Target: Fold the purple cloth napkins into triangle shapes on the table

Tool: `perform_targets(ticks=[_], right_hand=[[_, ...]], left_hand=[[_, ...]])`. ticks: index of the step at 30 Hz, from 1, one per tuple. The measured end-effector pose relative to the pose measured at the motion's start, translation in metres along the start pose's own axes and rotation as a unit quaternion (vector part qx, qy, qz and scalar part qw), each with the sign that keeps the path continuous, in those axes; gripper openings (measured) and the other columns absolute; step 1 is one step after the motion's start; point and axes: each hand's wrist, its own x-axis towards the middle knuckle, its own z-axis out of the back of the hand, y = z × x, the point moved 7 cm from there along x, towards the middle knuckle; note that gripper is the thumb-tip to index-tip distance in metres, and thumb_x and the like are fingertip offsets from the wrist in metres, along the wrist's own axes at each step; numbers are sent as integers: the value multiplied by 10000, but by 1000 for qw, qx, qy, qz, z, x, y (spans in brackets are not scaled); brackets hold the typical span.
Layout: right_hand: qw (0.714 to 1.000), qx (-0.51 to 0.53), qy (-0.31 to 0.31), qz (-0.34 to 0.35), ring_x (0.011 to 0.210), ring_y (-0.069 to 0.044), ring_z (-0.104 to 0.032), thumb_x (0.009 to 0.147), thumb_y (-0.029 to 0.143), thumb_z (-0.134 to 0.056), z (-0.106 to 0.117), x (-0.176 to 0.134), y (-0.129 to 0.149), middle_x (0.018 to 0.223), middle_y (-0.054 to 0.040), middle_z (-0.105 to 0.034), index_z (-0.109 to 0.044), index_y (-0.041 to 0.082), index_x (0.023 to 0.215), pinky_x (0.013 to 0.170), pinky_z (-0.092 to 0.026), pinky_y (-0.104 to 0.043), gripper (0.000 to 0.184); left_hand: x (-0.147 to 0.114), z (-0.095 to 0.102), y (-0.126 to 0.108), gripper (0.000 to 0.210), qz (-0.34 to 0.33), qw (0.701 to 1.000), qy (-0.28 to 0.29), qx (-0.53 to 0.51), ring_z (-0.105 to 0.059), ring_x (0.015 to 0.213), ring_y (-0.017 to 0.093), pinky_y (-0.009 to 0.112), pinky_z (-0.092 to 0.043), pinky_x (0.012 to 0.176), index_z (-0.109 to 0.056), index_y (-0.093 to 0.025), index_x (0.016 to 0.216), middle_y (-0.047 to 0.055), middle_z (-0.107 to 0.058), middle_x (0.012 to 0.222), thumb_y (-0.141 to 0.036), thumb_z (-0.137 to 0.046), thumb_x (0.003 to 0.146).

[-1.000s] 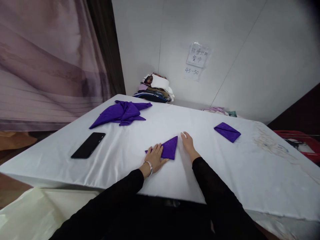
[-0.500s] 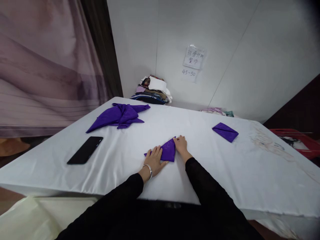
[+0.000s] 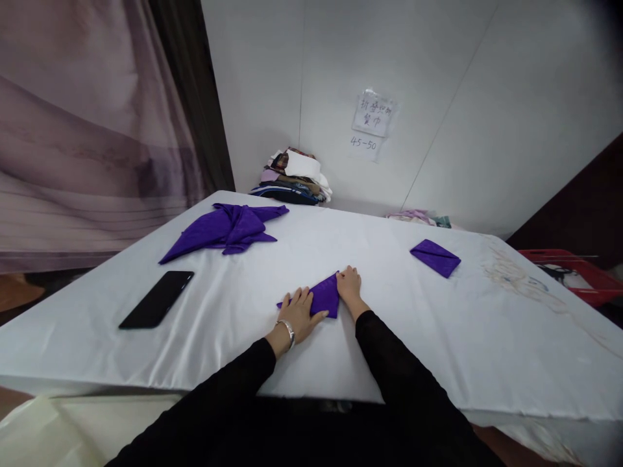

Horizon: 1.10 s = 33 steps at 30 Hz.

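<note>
A purple cloth napkin, folded into a small wedge, lies on the white tablecloth in front of me. My left hand rests flat on its left part, fingers spread, a silver bracelet at the wrist. At the napkin's upper right corner, my right hand has its fingers closed on the edge. Another purple napkin, folded into a flat packet, lies to the right. Loose purple cloth lies crumpled at the back left.
A black phone lies on the left of the white-covered table. Behind the table's far edge sits a stack of folded cloths, below handwritten paper signs on the wall. A red basket stands beyond the right edge.
The view has shifted slightly. My right hand's fingers are curled more tightly at the napkin's upper right corner; my left hand stays flat on it.
</note>
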Motion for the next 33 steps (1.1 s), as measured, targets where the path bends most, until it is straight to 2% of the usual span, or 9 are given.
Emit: perform_targets(ticks=[3, 5, 8, 11, 15, 24, 30, 33], right_hand=[[1000, -3, -8, 3, 1274, -316, -301, 892, 306, -284, 1, -2, 2, 1293, -152, -474, -657, 158, 911, 1018, -223, -445, 402], [1000, -4, -14, 3, 1274, -312, -300, 891, 290, -275, 2, -4, 2, 1292, -154, -475, -650, 151, 927, 1021, -216, -443, 402], [1000, -5, -19, 5, 1269, -306, -307, 888, 284, -280, 5, -5, 1, 1291, -156, -475, -642, 142, 942, 1023, -216, -429, 392], [1000, -5, -17, 15, 1260, -286, -322, 884, 295, -304, 7, -4, -1, 1261, -138, -500, -643, 160, 914, 1023, -217, -402, 367], [999, -3, -11, 34, 1255, -272, -324, 877, 312, -336, 7, -2, -3, 1227, -119, -521, -635, 185, 842, 1021, -211, -394, 328], [998, 27, -41, 30, 1142, -255, -420, 848, 332, -396, 12, 1, -6, 1036, -102, -596, -583, 200, 842, 988, -247, -380, 229], [998, 42, -45, 1, 1174, -261, -422, 851, 324, -404, 24, 9, -16, 1108, -118, -593, -595, 180, 903, 979, -274, -381, 245], [996, 44, -71, 28, 1293, -240, -301, 903, 320, -300, 34, -1, -7, 1345, -120, -444, -575, 156, 1047, 1026, -226, -383, 351]], left_hand=[[15, 11, -5, 639, 11, 1000, -15, 16, -272, 1326, 309, 526, -161, 1068, -608, -173, 1133, 119, -519, 1308, -577, -183, 878], [27, 16, -12, 564, 8, 999, -35, 36, -262, 1330, 306, 515, -136, 1079, -645, -172, 1062, 122, -540, 1280, -510, -227, 891], [43, 12, -25, 450, -44, 995, -67, 52, -206, 1357, 277, 482, -106, 1098, -539, -163, 1220, 102, -405, 1408, -370, -325, 882], [49, -4, -36, 500, -114, 992, -46, 27, -186, 1368, 229, 466, -132, 1101, -341, -203, 1375, 51, -296, 1476, -276, -315, 881], [49, -20, -33, 497, -108, 994, -14, 3, -199, 1364, 221, 467, -173, 1092, -321, -208, 1385, 49, -322, 1464, -325, -257, 906], [47, -18, -34, 518, -100, 995, -9, 12, -183, 1369, 234, 476, -170, 1091, -298, -208, 1398, 48, -293, 1477, -378, -250, 911], [46, -18, -34, 514, -102, 995, -11, 11, -192, 1364, 233, 480, -168, 1086, -313, -199, 1392, 50, -283, 1481, -370, -245, 912], [45, -17, -35, 517, -102, 995, -14, 11, -197, 1362, 234, 476, -167, 1087, -323, -181, 1389, 61, -290, 1477, -370, -239, 915]])
